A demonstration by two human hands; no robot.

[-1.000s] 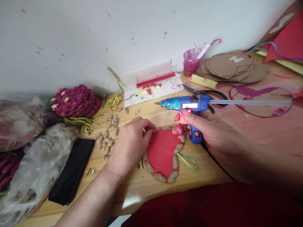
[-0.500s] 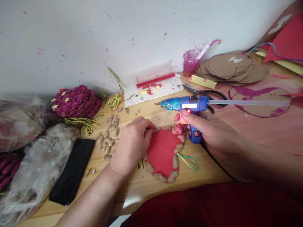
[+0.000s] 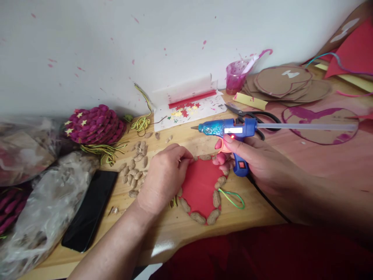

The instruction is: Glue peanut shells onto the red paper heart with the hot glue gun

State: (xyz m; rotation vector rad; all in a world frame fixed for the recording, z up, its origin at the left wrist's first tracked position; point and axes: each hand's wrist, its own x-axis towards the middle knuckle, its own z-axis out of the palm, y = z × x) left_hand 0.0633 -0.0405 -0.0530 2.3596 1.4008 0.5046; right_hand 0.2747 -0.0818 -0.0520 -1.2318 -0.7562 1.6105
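Note:
A blue hot glue gun (image 3: 221,127) is gripped in my right hand (image 3: 247,153), its nozzle pointing left and a long clear glue stick jutting from its rear. Beneath it lies a red card piece (image 3: 199,186), its rim lined with peanuts (image 3: 216,198) in their shells. My left hand (image 3: 166,177) is closed in a pinch at the card's upper left edge, fingertips on a peanut (image 3: 195,158) that is partly hidden. A green and yellow cord loop (image 3: 233,197) sticks out from the card's right side. Loose peanuts (image 3: 134,173) lie left of my left hand.
Black scissors (image 3: 247,113) lie behind the glue gun. Paper with star sequins (image 3: 186,111), a pink-stained cup (image 3: 234,77) and cardboard discs (image 3: 282,81) are at the back. Leftward are a phone (image 3: 90,210), a plastic bag (image 3: 55,202) and a stack of magenta-painted peanut pieces (image 3: 97,124).
Both hands and the glue gun hold nearly the same positions. The view has shifted very slightly.

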